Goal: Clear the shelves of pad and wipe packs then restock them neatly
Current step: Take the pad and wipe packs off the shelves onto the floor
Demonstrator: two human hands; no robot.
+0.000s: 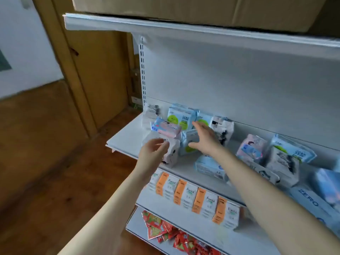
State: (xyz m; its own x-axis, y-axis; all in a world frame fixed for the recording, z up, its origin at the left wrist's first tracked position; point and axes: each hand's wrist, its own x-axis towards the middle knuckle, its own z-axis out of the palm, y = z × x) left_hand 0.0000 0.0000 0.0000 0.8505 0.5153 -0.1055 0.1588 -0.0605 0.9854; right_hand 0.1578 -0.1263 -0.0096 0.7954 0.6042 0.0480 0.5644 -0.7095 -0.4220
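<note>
Nearest me, on the lowest shelf, lie red sachets, too jumbled to count. Above them, four orange-and-white packs read "Facial". At the left end of the middle shelf, my left hand has its fingers curled on a white black-patterned pack. My right hand holds its fingers spread and relaxed over a blue pack. Behind, a blue-green pack reads "弱酸抑菌".
</note>
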